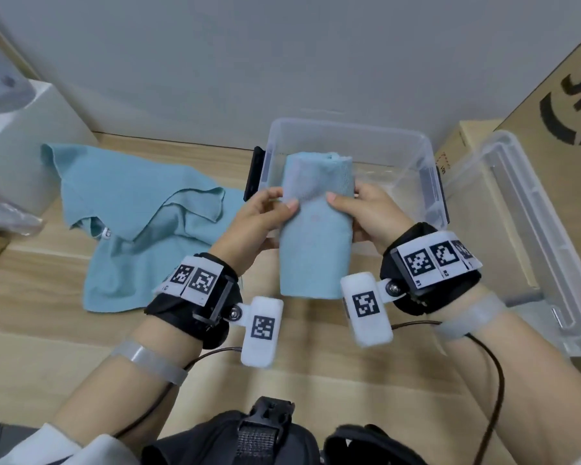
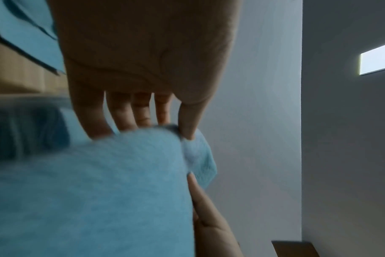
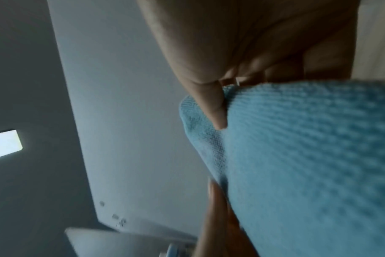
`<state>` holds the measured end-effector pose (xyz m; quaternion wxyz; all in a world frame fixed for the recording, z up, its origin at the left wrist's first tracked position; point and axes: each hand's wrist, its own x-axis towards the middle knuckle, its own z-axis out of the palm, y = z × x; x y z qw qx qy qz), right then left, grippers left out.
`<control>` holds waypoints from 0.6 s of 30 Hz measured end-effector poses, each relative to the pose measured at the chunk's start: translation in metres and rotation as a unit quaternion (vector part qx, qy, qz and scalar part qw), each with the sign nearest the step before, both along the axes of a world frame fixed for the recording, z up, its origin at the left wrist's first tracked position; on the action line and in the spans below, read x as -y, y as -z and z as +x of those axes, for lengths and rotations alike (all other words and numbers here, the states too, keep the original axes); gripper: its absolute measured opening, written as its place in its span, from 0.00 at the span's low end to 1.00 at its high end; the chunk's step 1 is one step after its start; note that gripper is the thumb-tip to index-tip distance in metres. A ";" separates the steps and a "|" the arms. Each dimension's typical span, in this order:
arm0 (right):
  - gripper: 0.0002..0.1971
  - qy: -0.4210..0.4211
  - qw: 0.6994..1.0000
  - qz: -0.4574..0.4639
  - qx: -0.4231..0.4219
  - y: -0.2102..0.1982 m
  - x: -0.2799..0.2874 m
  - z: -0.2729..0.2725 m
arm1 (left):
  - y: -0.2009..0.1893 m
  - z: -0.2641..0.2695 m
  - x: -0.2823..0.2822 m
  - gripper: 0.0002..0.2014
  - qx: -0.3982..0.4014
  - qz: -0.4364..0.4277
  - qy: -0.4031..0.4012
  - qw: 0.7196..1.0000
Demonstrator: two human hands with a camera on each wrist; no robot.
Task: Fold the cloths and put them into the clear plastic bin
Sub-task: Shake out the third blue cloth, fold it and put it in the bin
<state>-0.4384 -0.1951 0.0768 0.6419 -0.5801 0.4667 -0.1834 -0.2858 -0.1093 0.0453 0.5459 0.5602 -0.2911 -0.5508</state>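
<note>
Two hands hold one folded blue cloth (image 1: 316,226) above the near edge of the clear bin (image 1: 346,129): left hand (image 1: 262,223) and right hand (image 1: 366,216) each pinch a side, thumbs on top. From the head view alone we see a second, unfolded cloth (image 1: 141,209) lying on the wooden table (image 1: 316,380) left of the bin, and a lid (image 1: 530,229) at right. Our wrist views add fingers (image 2: 141,111) beneath the fabric; both are blurred, and the cloth hides the fingertips.
</note>
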 end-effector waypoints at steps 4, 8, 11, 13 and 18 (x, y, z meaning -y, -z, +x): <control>0.02 0.041 0.999 0.023 -0.001 -0.011 0.062 0.022 | 0.005 0.037 0.032 0.08 0.052 -0.028 -0.124 0.991; 0.03 0.050 0.993 0.102 -0.028 0.005 0.105 0.051 | 0.030 0.052 0.062 0.20 0.095 0.003 -0.108 0.990; 0.09 0.027 0.984 0.157 -0.086 0.030 0.120 0.071 | 0.048 0.051 0.072 0.28 0.109 0.031 -0.064 0.991; 0.06 0.016 0.979 0.169 -0.112 0.042 0.125 0.081 | 0.058 0.050 0.074 0.29 0.165 0.031 -0.041 0.985; 0.14 -0.006 0.973 0.154 -0.171 0.065 0.129 0.095 | 0.065 0.047 0.075 0.33 0.243 0.038 -0.033 0.969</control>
